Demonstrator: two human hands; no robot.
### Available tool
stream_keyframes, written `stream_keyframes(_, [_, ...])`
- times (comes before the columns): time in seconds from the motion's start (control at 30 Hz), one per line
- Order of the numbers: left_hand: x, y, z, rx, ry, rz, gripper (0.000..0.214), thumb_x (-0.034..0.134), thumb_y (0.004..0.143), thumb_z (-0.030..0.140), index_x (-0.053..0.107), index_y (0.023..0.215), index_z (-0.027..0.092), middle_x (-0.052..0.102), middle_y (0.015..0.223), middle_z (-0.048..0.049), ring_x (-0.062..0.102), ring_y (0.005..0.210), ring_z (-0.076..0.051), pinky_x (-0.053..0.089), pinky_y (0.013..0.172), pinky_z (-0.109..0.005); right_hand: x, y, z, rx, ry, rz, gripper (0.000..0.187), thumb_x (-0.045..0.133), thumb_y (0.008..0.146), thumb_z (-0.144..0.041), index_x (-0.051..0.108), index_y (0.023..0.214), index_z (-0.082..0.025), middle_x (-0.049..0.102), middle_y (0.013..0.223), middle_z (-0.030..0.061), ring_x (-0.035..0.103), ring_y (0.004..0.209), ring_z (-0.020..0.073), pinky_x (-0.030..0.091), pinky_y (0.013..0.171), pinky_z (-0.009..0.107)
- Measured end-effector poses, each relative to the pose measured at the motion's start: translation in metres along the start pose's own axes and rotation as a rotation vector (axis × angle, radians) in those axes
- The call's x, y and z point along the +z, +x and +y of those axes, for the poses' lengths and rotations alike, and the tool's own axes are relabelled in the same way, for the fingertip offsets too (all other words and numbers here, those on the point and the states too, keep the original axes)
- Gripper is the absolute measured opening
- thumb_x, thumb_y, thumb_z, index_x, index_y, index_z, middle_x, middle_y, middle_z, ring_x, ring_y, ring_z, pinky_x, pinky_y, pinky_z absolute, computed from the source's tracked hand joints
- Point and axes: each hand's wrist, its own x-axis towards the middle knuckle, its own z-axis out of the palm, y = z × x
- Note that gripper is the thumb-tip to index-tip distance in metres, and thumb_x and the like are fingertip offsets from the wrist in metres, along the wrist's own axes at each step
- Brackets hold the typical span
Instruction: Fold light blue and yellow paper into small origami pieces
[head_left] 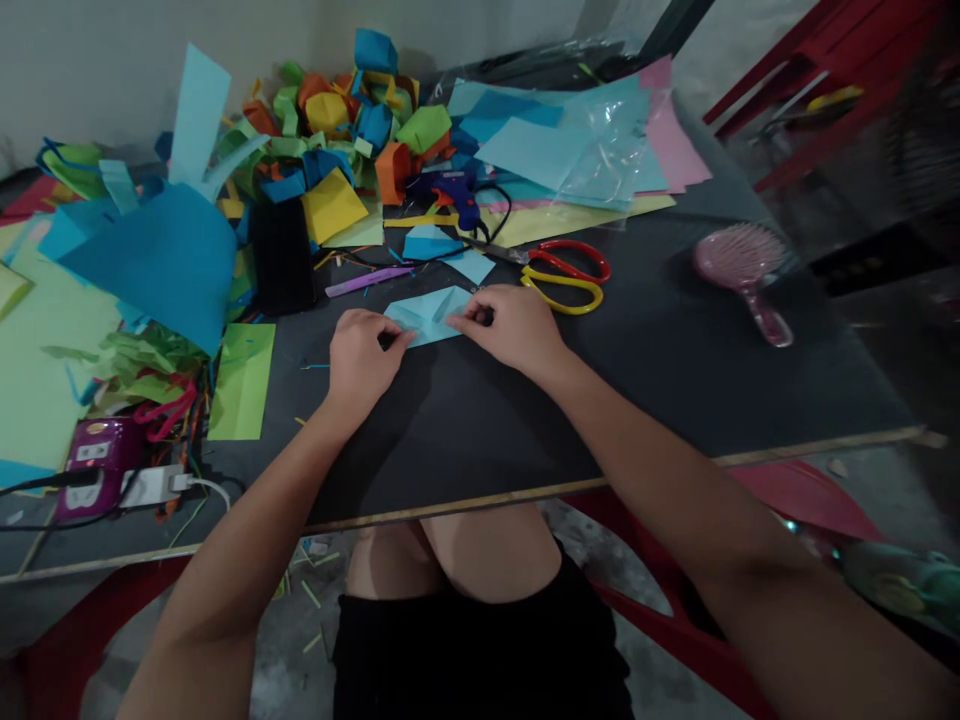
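A light blue piece of folded paper (429,318) lies on the dark table between my hands, its creases showing. My left hand (365,358) pinches its left end between thumb and fingers. At the right end, my right hand (514,325) grips the paper the same way, with the thumb on top. Just beyond the paper are a purple pen-like tool (369,281) and small light blue paper pieces (433,243). Scissors with one red and one yellow handle (568,275) rest close to my right hand.
Folded coloured paper pieces (326,115) heap up at the back, beside a blue glue gun (457,192). A phone (281,258), green paper (241,382) and a purple power socket (101,465) are on the left. A pink hairbrush (742,265) lies right.
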Motion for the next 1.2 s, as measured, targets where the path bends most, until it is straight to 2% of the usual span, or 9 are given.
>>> stream_keyframes(0.43, [-0.004,0.006,0.005,-0.077,0.018,-0.111,0.015,0.074,0.081,0.025,0.066,0.069,0.018,0.070,0.080,-0.0062,0.063,0.092,-0.026,0.051,0.089,-0.045,0.000,0.002,-0.001,0.021,-0.003,0.016,0.028,0.072,0.080,-0.041,0.064,0.064,-0.020,0.064,0.066,0.0028,0.056,0.062,0.0163,0.035,0.059,0.031])
stream_keyframes(0.53, [-0.005,0.008,0.006,-0.092,0.065,-0.127,0.011,0.075,0.080,0.024,0.069,0.085,0.017,0.072,0.092,-0.0089,0.062,0.100,-0.029,0.050,0.095,-0.047,0.000,0.003,-0.001,0.029,0.002,0.020,0.030,0.072,0.080,-0.045,0.065,0.064,-0.020,0.065,0.065,0.0032,0.056,0.061,0.0163,0.035,0.058,0.031])
stream_keyframes(0.63, [-0.007,0.005,0.010,-0.034,0.124,-0.132,0.026,0.072,0.083,0.023,0.069,0.108,0.018,0.070,0.116,-0.0108,0.060,0.112,-0.030,0.049,0.099,-0.047,-0.001,0.004,-0.002,0.058,0.010,0.004,0.030,0.073,0.079,-0.046,0.067,0.065,-0.020,0.066,0.066,0.0038,0.057,0.063,0.0172,0.037,0.059,0.032])
stream_keyframes(0.7, [-0.008,-0.001,0.016,0.042,0.194,-0.131,0.019,0.064,0.089,0.022,0.072,0.106,0.021,0.066,0.127,-0.0098,0.057,0.120,-0.032,0.049,0.099,-0.048,-0.001,0.005,-0.003,0.088,0.010,-0.007,0.032,0.073,0.078,-0.048,0.066,0.064,-0.020,0.065,0.066,0.0039,0.058,0.063,0.0174,0.037,0.059,0.032])
stream_keyframes(0.77, [-0.008,-0.007,0.022,0.137,0.269,-0.157,0.021,0.054,0.093,0.018,0.074,0.101,0.020,0.065,0.132,-0.0104,0.056,0.124,-0.032,0.048,0.100,-0.049,-0.002,0.006,-0.002,0.105,0.011,-0.009,0.035,0.073,0.078,-0.050,0.065,0.064,-0.020,0.063,0.064,0.0033,0.057,0.061,0.0170,0.036,0.058,0.032])
stream_keyframes(0.87, [-0.008,-0.015,0.030,0.253,0.346,-0.289,0.037,0.041,0.094,0.008,0.071,0.115,0.016,0.069,0.126,-0.0147,0.064,0.115,-0.029,0.053,0.095,-0.045,-0.001,0.007,-0.002,0.110,0.022,0.006,0.034,0.074,0.077,-0.052,0.066,0.068,-0.020,0.061,0.064,0.0018,0.056,0.060,0.0160,0.037,0.058,0.032])
stream_keyframes(0.97, [-0.010,-0.022,0.037,0.236,0.428,-0.390,0.046,0.035,0.093,0.004,0.063,0.129,0.008,0.065,0.131,-0.0192,0.066,0.116,-0.030,0.056,0.093,-0.042,-0.001,0.006,-0.002,0.123,0.033,0.009,0.030,0.077,0.075,-0.047,0.067,0.071,-0.020,0.062,0.064,0.0013,0.055,0.059,0.0155,0.038,0.059,0.031])
stream_keyframes(1.07, [-0.011,-0.031,0.042,0.197,0.478,-0.400,0.050,0.032,0.093,0.003,0.056,0.136,0.003,0.056,0.142,-0.0224,0.058,0.130,-0.031,0.048,0.108,-0.045,-0.001,0.006,-0.002,0.121,0.038,0.017,0.032,0.075,0.076,-0.051,0.068,0.071,-0.020,0.062,0.065,0.0020,0.054,0.059,0.0152,0.037,0.059,0.031])
stream_keyframes(1.2, [-0.011,-0.044,0.045,0.174,0.434,-0.417,0.056,0.041,0.094,0.021,0.042,0.145,-0.003,0.044,0.151,-0.0268,0.043,0.142,-0.034,0.036,0.118,-0.048,0.003,0.005,0.002,0.086,0.037,0.037,0.040,0.069,0.080,-0.059,0.067,0.072,-0.020,0.062,0.066,0.0019,0.054,0.059,0.0142,0.036,0.056,0.029])
